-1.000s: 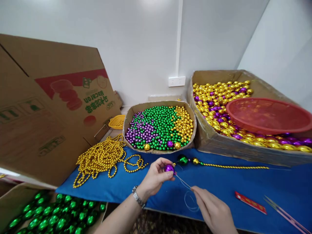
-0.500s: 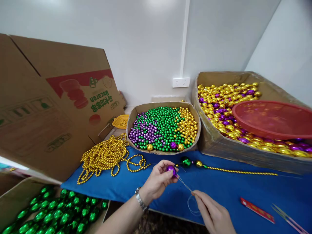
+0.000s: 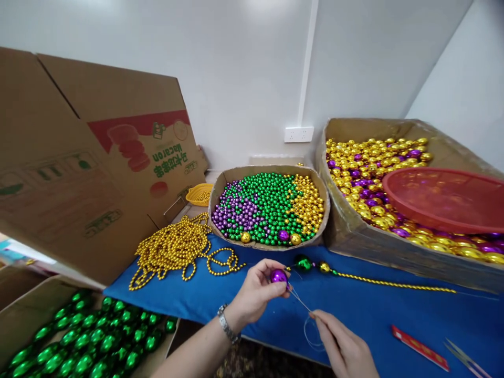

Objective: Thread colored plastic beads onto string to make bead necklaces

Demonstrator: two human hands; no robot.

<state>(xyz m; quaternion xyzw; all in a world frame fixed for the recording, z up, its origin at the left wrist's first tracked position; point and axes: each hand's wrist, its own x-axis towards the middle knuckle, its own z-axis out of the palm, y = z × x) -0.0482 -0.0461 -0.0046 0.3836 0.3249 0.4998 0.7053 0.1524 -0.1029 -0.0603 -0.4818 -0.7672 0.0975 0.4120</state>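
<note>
My left hand [image 3: 258,291], with a metal watch band at the wrist, pinches a shiny purple bead [image 3: 279,276] between thumb and fingers. A thin clear cord [image 3: 301,301] runs from that bead to my right hand [image 3: 342,338], whose thumb and forefinger are closed on it; a loop of the cord hangs below. Just beyond my left hand, a strung piece lies on the blue cloth [image 3: 275,320], with a large green bead [image 3: 303,263], a gold bead [image 3: 324,267] and a length of small gold beads [image 3: 397,283]. A heap of gold bead strands [image 3: 171,249] lies to the left.
A shallow box [image 3: 327,220] holds small purple, green and gold beads. At right, a large carton [image 3: 354,252] holds gold and purple beads under a red basin [image 3: 444,197]. Green beads [image 3: 94,341] fill a box at lower left. A red packet [image 3: 419,347] and scissors [image 3: 464,358] lie right.
The view has shifted slightly, so the surroundings sit a little further right. Both hands keep nearly the same pose, the purple bead and cord still held.
</note>
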